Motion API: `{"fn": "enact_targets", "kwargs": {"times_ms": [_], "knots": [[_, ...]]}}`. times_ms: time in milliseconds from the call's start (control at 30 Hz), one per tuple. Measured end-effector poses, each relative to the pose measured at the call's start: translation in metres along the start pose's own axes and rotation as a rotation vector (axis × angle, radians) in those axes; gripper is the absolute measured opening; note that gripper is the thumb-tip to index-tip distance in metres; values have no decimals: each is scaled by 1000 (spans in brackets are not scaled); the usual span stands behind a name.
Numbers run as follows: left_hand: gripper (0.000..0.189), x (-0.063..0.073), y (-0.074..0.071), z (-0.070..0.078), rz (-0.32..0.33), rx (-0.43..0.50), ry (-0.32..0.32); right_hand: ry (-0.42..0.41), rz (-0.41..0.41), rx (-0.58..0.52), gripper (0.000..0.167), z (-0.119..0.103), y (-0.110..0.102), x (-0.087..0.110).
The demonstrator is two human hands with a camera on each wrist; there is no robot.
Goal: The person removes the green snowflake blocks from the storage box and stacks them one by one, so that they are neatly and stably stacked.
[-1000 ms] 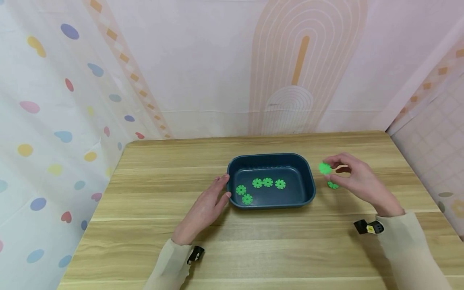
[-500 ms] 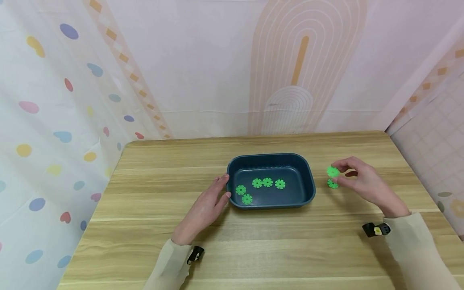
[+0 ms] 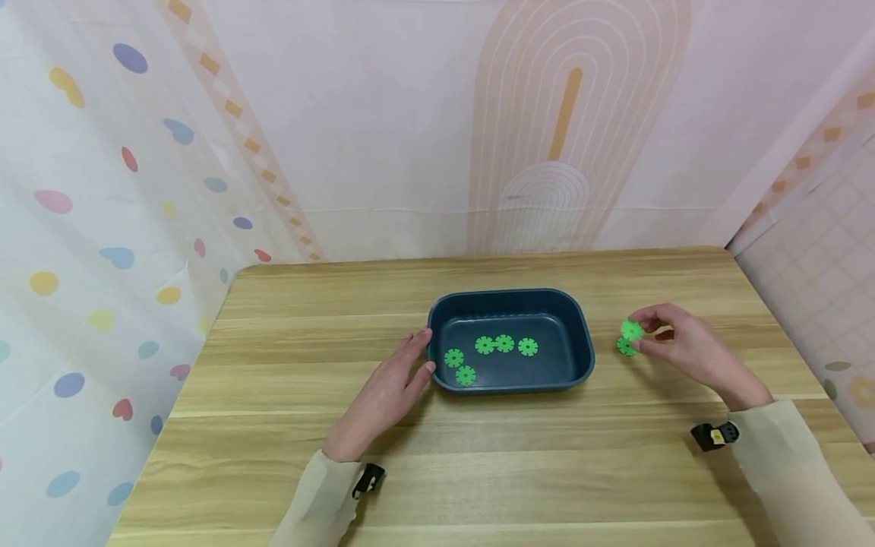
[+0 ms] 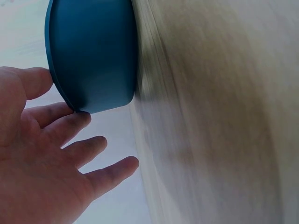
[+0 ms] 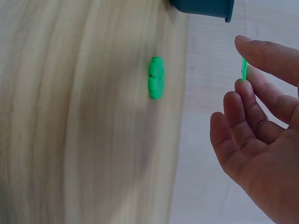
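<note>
My right hand (image 3: 690, 349) pinches a green notched plastic disc (image 3: 631, 329) between thumb and fingers, raised over the table right of the bin. In the right wrist view the held disc (image 5: 244, 69) is seen edge-on. Below it, more green notched plastic (image 5: 156, 78) lies on the wood, apart from the hand; it looks thick, perhaps a stack. A dark blue rectangular bin (image 3: 513, 390) holds several flat green discs (image 3: 528, 347), mostly toward its left and middle. My left hand (image 3: 379, 399) rests against the bin's left end, fingers nearly straight, thumb at the rim in the left wrist view.
The wooden table (image 3: 273, 365) extends on both sides of the bin and in front of it. A patterned curtain (image 3: 383, 137) hangs behind the table's back edge and along the sides. Dark wrist devices (image 3: 715, 436) sit at the cuffs of the sleeves.
My right hand has moved right and slightly down, away from the bin, carrying the pinched disc over the green plastic on the table. The left hand and bin stay put.
</note>
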State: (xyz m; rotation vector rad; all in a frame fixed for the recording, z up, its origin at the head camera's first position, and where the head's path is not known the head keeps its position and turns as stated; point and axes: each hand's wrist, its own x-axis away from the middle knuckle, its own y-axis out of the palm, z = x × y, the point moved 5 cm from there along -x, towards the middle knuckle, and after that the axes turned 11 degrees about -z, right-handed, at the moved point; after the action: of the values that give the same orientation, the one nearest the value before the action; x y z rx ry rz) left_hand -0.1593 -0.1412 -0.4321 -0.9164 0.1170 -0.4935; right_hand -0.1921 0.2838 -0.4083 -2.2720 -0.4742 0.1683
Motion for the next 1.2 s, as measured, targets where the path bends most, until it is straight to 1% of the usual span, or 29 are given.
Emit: {"fn": "enact_targets", "kwargs": {"times_ms": [433, 700, 1033, 1200], "knots": [[56, -1, 1, 0, 10, 6, 6, 46, -118, -22, 32, 14, 7, -6], [56, -1, 1, 0, 3, 11, -1, 74, -169, 15, 32, 20, 11, -9], [56, -1, 0, -1, -5, 17, -2, 106, -194, 16, 31, 23, 14, -12], [56, -1, 0, -2, -2, 12, -1, 99, -195, 34, 29, 25, 14, -14]]}}
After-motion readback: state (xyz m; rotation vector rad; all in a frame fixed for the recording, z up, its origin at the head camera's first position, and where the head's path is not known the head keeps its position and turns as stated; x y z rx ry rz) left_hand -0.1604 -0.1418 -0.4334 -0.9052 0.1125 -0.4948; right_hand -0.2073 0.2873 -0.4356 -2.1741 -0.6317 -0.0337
